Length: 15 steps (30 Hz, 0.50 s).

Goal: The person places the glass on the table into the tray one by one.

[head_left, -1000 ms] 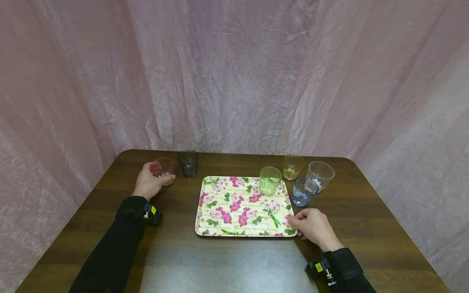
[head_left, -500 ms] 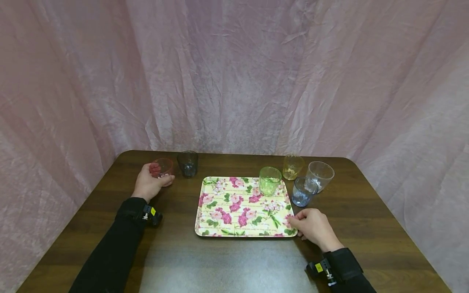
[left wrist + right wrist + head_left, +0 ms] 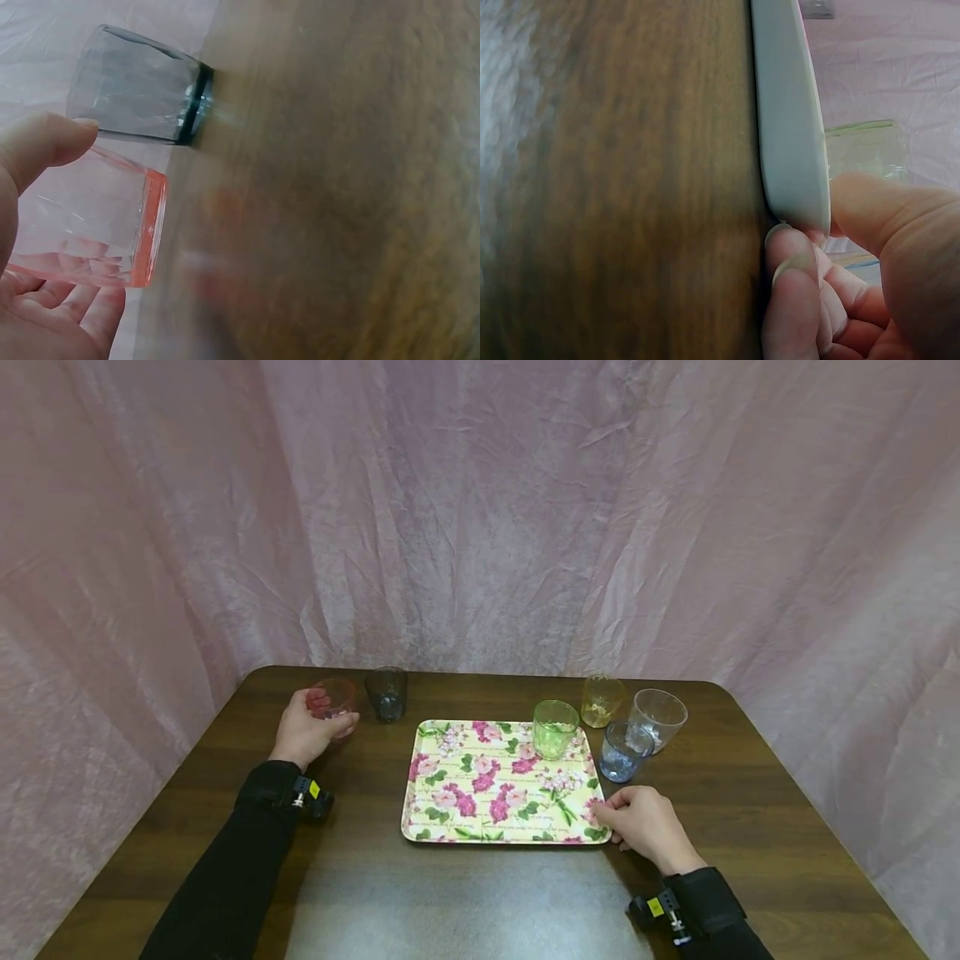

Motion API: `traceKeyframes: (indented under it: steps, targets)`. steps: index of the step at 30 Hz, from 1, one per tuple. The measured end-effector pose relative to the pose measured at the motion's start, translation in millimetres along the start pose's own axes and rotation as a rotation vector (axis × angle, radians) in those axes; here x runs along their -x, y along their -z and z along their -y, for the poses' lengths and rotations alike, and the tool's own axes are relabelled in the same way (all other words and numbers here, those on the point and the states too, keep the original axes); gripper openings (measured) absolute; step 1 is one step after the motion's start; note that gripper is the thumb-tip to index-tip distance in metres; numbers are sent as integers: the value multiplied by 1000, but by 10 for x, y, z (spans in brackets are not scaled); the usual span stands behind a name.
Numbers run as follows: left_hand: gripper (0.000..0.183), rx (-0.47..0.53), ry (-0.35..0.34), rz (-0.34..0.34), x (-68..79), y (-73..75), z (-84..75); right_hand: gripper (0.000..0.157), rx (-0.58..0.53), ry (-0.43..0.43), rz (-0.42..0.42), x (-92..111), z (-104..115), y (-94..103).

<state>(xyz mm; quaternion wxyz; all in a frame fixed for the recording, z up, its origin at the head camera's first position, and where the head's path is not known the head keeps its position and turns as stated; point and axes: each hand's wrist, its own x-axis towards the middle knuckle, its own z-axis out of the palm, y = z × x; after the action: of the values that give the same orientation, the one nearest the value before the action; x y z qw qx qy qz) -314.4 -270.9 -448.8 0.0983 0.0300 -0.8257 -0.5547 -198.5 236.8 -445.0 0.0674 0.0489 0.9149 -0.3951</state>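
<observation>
Lifting seems just begun: the red glass [image 3: 86, 214] is raised, clamped in the left grip [image 3: 303, 732], the tray [image 3: 480, 806] pinched by the right grip [image 3: 648, 827].

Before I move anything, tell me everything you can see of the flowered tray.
The tray is rectangular with rounded corners and a raised rim, pale yellow with a pink-and-green floral print and faint lettering. Its outer side looks whitish and smooth, like plastic. It lies about level on the brown table; whether an edge is lifted is hard to tell. The green glass stands on it near the far right corner. The right hand pinches its near right corner, thumb over the rim.
</observation>
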Motion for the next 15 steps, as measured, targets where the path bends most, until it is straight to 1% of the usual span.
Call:
traceKeyframes:
  steps: [5, 12, 15]
  targets:
    - [86, -25, -8, -17, 13, 17, -78, 25, 4, -1, 1, 1, -5, 6]
    - [85, 9, -19, -33, 59, 39, -282, 25, 0, 2, 1, -1, -12, 4]
    - [83, 5, -24, -48, 59, 42, -355, 25, 0, 5, 1, 3, -16, 7]
